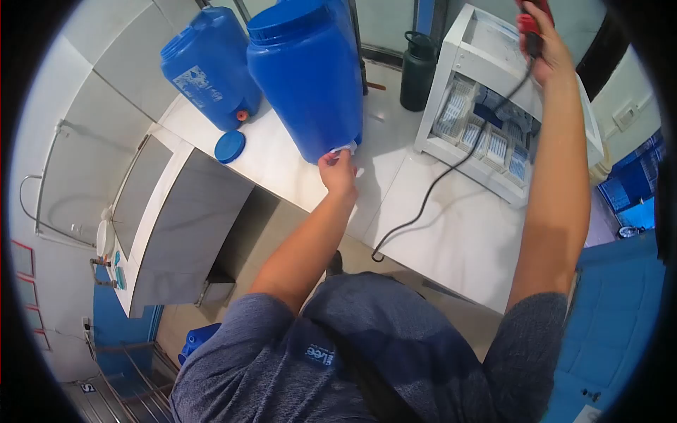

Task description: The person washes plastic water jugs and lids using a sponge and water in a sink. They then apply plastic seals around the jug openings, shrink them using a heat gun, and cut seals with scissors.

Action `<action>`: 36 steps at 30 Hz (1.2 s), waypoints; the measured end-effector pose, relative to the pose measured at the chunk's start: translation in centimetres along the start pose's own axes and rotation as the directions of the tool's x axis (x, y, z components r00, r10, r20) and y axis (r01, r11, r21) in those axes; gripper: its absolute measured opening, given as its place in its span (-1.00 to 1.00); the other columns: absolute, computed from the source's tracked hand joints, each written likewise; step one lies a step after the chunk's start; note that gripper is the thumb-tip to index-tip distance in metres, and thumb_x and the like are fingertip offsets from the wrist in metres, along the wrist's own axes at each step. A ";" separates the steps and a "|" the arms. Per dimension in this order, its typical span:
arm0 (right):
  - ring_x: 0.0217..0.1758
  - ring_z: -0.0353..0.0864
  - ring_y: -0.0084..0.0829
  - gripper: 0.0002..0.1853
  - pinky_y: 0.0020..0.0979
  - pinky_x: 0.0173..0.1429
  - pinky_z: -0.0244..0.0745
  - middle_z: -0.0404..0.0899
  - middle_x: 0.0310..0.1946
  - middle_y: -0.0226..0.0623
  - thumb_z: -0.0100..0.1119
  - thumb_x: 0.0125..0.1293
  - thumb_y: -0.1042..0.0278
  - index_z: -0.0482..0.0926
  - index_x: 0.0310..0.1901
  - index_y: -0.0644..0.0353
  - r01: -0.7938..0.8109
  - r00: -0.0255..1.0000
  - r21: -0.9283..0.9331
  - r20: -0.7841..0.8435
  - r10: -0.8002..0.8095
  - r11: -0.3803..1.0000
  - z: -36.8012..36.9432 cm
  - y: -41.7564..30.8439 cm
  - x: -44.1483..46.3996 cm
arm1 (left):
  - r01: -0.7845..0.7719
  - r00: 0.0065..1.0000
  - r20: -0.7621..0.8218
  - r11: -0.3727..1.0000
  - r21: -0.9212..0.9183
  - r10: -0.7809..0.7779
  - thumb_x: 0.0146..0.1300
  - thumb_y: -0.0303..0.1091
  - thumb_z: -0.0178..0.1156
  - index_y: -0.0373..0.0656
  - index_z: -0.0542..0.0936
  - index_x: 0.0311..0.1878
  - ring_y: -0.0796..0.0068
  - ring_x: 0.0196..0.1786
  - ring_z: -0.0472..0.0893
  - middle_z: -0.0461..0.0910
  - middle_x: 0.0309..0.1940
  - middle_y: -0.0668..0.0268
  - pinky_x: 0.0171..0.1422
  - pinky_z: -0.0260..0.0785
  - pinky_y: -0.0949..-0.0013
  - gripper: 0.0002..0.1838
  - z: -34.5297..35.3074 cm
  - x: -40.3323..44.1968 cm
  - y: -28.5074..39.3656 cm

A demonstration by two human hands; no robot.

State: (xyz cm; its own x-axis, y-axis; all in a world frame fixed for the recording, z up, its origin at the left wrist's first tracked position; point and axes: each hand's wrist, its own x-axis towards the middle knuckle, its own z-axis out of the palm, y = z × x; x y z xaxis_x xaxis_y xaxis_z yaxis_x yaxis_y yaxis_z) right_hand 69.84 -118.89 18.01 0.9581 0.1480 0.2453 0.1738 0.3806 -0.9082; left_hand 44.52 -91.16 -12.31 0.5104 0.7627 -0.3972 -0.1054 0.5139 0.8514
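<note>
My left hand (338,175) is closed in a pinch on a small white piece (347,148) low on the large blue water container (307,77). The fingers partly cover this piece, and I cannot tell whether it is a tap or a cloth. At the upper right, my right hand (552,56) is raised above the white shelf unit and wrapped around a red and black corded tool (530,25). The tool's top is cut off by the view's edge, so its kind does not show. Its black cord (431,187) hangs down across the counter.
A second blue container (211,67) with a red tap stands at the left, near a round blue lid (230,146). A dark green bottle (417,70) is beside the white shelf unit (471,166), which holds several small baskets. The white counter (451,236) ends in front of my body.
</note>
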 end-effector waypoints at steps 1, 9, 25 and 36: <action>-0.18 0.62 -0.41 -0.52 -0.42 -0.12 0.56 0.70 -0.15 -0.25 0.34 0.38 0.08 0.53 0.14 0.29 -0.028 0.998 0.092 0.067 0.022 0.995 -1.8 -1.3 0.3 | -0.067 0.997 -0.023 0.996 0.063 0.069 0.24 -0.29 0.38 -0.01 0.35 0.08 0.53 -0.14 0.47 0.45 -0.09 0.40 -0.09 0.47 0.27 -0.55 0.4 0.1 -0.4; -0.06 0.52 -0.46 -0.17 -0.51 -0.17 0.54 0.19 0.45 0.16 0.28 0.30 0.28 0.11 0.49 0.45 -0.051 0.821 0.231 0.564 -0.092 0.972 -1.6 -6.0 -18.4 | -0.368 0.907 -0.015 0.809 0.458 0.421 0.14 -0.33 0.42 -0.20 0.52 -0.02 0.57 -0.27 0.50 0.52 -0.33 0.39 -0.16 0.38 0.44 -0.61 -0.3 1.9 -2.7; -0.09 0.68 -0.40 -0.48 -0.36 -0.04 0.56 0.64 -0.17 -0.25 0.36 0.07 0.43 0.54 0.13 0.32 -0.274 0.912 -0.380 0.190 0.364 0.884 -1.3 3.9 -30.0 | -0.536 0.775 0.159 0.503 0.677 0.612 0.23 -0.39 0.25 -0.31 0.48 0.01 0.10 -0.06 0.65 0.62 -0.16 0.08 0.06 0.46 0.15 -0.68 0.2 2.7 -4.8; -0.26 0.67 -0.42 -0.61 -0.37 -0.15 0.61 0.59 -0.24 -0.26 0.25 0.20 0.55 0.51 0.09 0.35 -0.477 0.802 -0.257 0.264 0.535 0.841 -1.9 12.2 -29.7 | -0.600 0.754 0.181 0.551 0.580 0.631 0.28 -0.54 0.23 -0.38 0.14 0.43 0.06 0.37 0.48 0.41 0.32 -0.10 0.50 0.24 0.22 -0.30 0.0 2.3 -6.1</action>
State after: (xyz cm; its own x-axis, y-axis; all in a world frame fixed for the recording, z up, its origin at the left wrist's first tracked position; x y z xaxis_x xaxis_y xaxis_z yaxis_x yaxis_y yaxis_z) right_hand 43.93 -120.39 -0.95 0.8016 0.5634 -0.2001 -0.2522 0.0152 -0.9676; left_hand 46.33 -92.53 -18.41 0.4732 0.8283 0.3001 0.1305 -0.4028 0.9059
